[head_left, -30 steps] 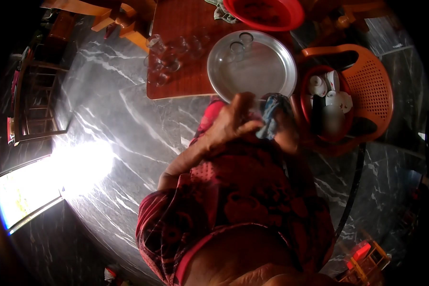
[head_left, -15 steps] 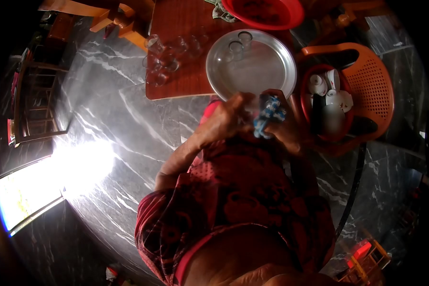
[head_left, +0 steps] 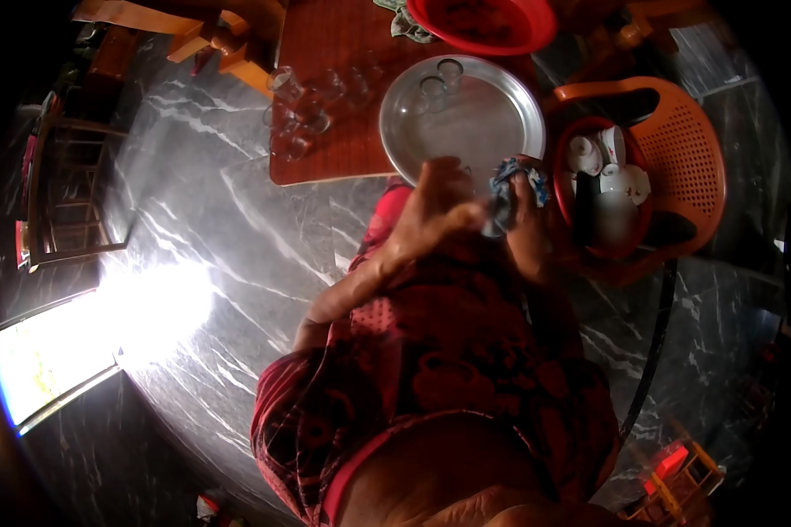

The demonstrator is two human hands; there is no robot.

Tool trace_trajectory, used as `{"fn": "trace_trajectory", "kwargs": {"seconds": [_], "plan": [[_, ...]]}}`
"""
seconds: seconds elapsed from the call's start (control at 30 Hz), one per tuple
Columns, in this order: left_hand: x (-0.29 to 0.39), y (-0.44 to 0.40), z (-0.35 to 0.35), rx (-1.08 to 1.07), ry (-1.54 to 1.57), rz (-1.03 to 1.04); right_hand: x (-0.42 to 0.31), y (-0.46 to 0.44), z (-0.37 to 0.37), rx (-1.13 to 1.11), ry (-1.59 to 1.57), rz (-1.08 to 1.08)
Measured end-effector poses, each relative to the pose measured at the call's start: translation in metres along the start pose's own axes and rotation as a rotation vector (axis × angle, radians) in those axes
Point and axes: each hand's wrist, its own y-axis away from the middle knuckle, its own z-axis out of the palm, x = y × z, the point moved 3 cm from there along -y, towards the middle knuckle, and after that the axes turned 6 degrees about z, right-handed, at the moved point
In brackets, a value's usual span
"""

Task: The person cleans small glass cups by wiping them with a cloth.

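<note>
In front of my body, my left hand has its thumb and fingers around a clear drinking glass, which is faint and partly blurred. Just to the right, my right hand grips a crumpled blue-and-white cloth, bunched close to the glass. Beyond both hands a round metal tray lies partly on the table, with two small clear glasses at its far side.
Several clear glasses stand on the left of the red-brown table. A red basin and a greenish cloth are at the back. On the right, an orange plastic chair holds a red tub with white cups.
My hands have moved slightly apart. The cloth has shifted up and right with my right hand, and my left hand's fingers have opened out more around the glass.
</note>
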Motion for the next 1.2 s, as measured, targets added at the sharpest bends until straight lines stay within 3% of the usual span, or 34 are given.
{"fn": "trace_trajectory", "kwargs": {"seconds": [0.03, 0.13, 0.33, 0.4, 0.6, 0.7, 0.77, 0.87, 0.97, 1.0, 1.07, 1.13, 1.17, 1.2], "plan": [[0.0, -0.001, 0.0, 0.005, -0.002, 0.002, -0.001, -0.003, -0.002, -0.033, -0.263, 0.228], [-0.008, -0.005, 0.001, 0.055, -0.321, -0.059, -0.011, -0.013, -0.004, -0.157, -0.608, 0.436], [-0.039, -0.005, -0.012, 0.159, -0.094, -0.187, -0.008, -0.011, -0.002, -0.266, -0.808, 0.282], [-0.048, -0.003, -0.014, 0.181, 0.144, -0.347, -0.007, -0.011, -0.003, -0.279, -0.796, 0.257], [-0.032, -0.003, -0.016, 0.105, 0.193, -0.416, -0.005, -0.006, -0.004, -0.335, -0.83, 0.099], [-0.032, -0.002, -0.02, 0.071, 0.295, -0.481, -0.003, 0.001, -0.005, -0.428, -1.032, 0.23], [-0.037, -0.004, -0.029, -0.155, 0.011, -0.183, -0.005, -0.001, -0.011, -0.515, -1.169, 0.304], [-0.036, -0.006, -0.03, -0.151, 0.164, -0.357, -0.004, 0.001, -0.01, -0.547, -1.159, 0.319], [-0.026, -0.009, -0.025, -0.289, -0.045, -0.116, -0.006, 0.0, -0.011, -0.571, -1.046, 0.329], [-0.014, -0.008, -0.019, -0.292, -0.274, 0.109, -0.009, -0.002, -0.013, -0.572, -1.046, 0.33], [0.001, -0.008, -0.013, -0.29, -0.501, 0.337, -0.014, -0.007, -0.016, -0.52, -0.97, 0.29], [-0.011, -0.01, -0.017, -0.117, 0.115, -0.338, -0.011, -0.005, -0.013, -0.468, -0.977, 0.287], [-0.016, -0.009, -0.018, -0.115, 0.114, -0.335, -0.009, -0.004, -0.011, -0.416, -0.985, 0.282], [-0.018, -0.01, -0.019, -0.099, -0.054, -0.203, -0.011, -0.002, -0.009, -0.418, -0.986, 0.279]]}}
